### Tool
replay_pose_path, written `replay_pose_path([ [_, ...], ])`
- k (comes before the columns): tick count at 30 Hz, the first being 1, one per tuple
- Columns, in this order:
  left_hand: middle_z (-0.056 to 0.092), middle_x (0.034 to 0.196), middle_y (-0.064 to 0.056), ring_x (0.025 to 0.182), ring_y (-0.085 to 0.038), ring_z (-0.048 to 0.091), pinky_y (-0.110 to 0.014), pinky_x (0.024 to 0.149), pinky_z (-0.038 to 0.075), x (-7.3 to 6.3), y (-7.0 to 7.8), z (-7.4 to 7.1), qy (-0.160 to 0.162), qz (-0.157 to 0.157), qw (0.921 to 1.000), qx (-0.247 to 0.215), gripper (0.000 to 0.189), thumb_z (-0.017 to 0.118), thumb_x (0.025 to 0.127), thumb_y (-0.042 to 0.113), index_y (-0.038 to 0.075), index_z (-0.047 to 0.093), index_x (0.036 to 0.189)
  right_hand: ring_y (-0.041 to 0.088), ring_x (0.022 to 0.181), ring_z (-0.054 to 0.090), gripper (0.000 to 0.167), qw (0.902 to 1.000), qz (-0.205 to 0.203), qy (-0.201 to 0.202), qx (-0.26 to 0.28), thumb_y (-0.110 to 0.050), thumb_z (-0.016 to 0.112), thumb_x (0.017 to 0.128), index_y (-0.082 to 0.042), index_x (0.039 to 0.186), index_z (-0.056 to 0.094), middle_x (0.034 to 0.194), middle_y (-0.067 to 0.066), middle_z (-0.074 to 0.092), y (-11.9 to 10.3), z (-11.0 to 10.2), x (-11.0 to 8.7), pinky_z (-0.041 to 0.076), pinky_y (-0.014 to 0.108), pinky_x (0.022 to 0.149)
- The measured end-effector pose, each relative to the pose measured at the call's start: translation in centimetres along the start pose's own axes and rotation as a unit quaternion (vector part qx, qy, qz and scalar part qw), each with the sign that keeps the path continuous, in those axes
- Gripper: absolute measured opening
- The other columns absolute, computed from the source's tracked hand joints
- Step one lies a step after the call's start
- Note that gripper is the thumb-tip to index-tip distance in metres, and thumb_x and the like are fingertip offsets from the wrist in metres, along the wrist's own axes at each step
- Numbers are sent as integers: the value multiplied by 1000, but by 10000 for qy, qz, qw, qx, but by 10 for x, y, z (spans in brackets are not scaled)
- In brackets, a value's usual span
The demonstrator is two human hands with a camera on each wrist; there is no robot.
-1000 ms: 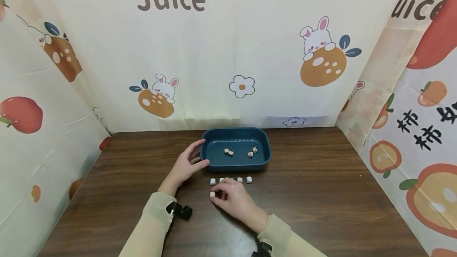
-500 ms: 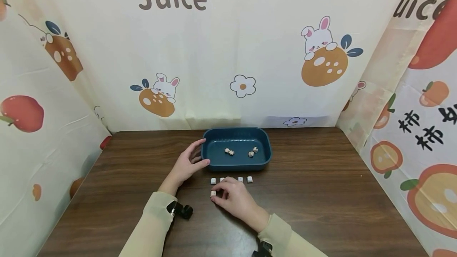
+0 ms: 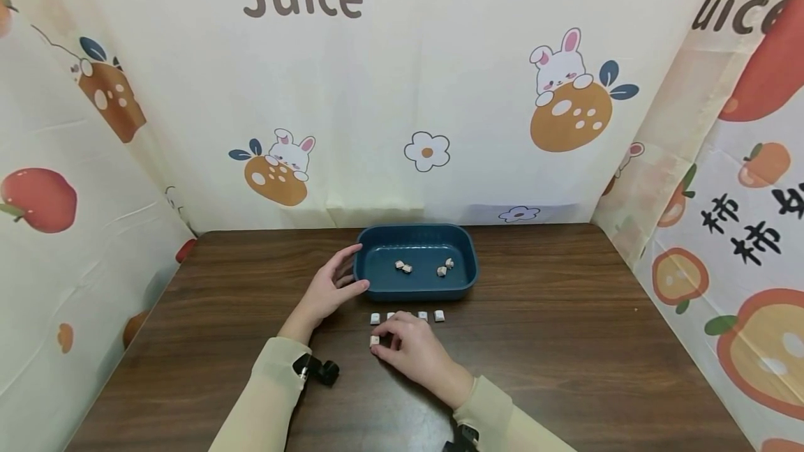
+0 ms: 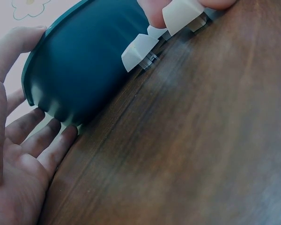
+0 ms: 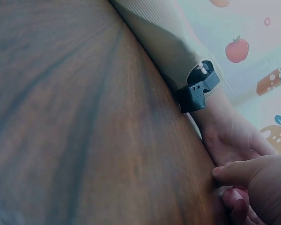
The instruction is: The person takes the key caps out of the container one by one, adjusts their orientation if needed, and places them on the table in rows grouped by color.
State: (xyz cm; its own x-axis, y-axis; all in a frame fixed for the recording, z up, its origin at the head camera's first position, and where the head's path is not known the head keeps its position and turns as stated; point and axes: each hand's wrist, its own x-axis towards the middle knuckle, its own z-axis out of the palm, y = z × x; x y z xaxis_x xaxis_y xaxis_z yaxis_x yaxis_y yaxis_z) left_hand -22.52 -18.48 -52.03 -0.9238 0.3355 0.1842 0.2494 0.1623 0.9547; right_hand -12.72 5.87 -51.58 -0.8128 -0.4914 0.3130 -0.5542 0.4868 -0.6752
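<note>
Left hand (image 3: pixel 326 289) spread, touching blue tray (image 3: pixel 414 295) | right hand (image 3: pixel 414 349) pinching 1 white keycap (image 3: pixel 374 341) | 4 pale pieces (image 3: pixel 407 269) inside tray

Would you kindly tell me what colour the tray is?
The tray is dark teal, clearest in the head view.

The person wears long sleeves in a pale yellowish beige; the left sleeve (image 3: pixel 251 400) and the right sleeve (image 3: pixel 511 418) match in colour. Seen from the right wrist, the cloth of the left one shows fine, close ribs. A black wrist camera (image 3: pixel 316 370) is worn at the left cuff (image 3: pixel 278 361): a blocky, angular case with two small holes and a little pale piece on it. A second black camera (image 3: pixel 463 437) is worn at the right cuff (image 3: pixel 485 400), its details too small to tell.
</note>
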Motion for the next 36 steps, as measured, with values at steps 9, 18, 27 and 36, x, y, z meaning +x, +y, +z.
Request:
replay_pose_path([
  [9, 37, 175, -13, 158, -40, 41, -64, 121, 42, 0, 1, -1, -23, -15, 10000, -14, 75, 78, 102, 10, 9, 41, 167, -1, 74, 59, 19, 9998, 134, -34, 174, -16, 90, 93, -11, 110, 83, 97, -1, 69, -2, -4, 0, 54, 16, 66],
  [18, 37, 175, -13, 158, -39, 41, -62, 120, 43, 0, 3, -1, -39, 44, 10000, -45, 77, 81, 102, 17, 9, 41, 167, -2, 74, 61, 17, 9992, 135, 35, 387, -19, 90, 94, -13, 109, 82, 100, -3, 71, -5, -8, 3, 55, 17, 66],
  [27, 38, 174, -13, 156, -40, 44, -63, 120, 43, 1, 2, 2, -43, 38, 10000, -75, 75, 78, 102, 11, 10, 41, 167, -3, 72, 61, 18, 9982, -173, -58, 565, -22, 90, 95, -12, 108, 82, 100, -1, 74, -17, -31, 8, 57, 18, 65],
  [36, 40, 173, -15, 156, -40, 44, -62, 119, 44, 0, 1, 3, 21, 33, 9999, -124, 76, 81, 100, 11, 11, 43, 166, 1, 72, 60, 16, 9987, -469, 192, 32, -24, 85, 99, -13, 111, 84, 99, -3, 74, -15, -68, 32, 55, 22, 60],
])
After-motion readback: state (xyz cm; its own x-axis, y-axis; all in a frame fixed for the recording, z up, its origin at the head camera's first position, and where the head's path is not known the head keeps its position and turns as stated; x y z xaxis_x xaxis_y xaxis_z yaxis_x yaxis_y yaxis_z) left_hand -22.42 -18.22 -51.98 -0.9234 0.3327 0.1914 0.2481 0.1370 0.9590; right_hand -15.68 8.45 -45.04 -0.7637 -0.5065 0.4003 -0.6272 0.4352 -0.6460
